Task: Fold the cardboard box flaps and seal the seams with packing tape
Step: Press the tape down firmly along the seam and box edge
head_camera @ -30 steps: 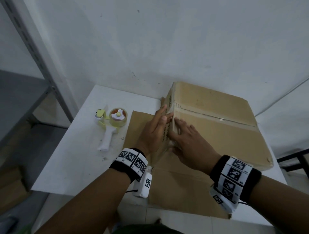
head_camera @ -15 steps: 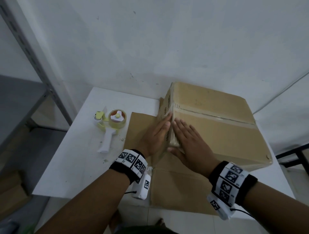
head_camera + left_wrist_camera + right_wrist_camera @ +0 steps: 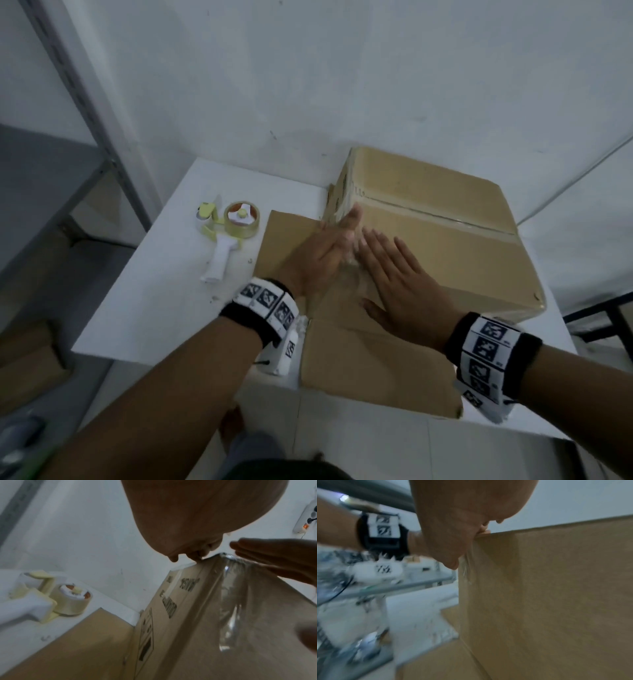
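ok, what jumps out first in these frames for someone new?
The closed cardboard box at the table's right, with both flat hands, left hand and right hand, pressing clear tape along its near corner. Left of it lies the tape dispenser, untouched.

The left hand (image 3: 197,520) fills the top centre of the frame, its fingertips (image 3: 193,555) touching the top edge of the box (image 3: 180,635). The right hand (image 3: 274,559) lies flat at the upper right, over clear tape (image 3: 229,615) running down the box's corner. A tape dispenser (image 3: 51,601) sits at the left on the white table (image 3: 25,642).
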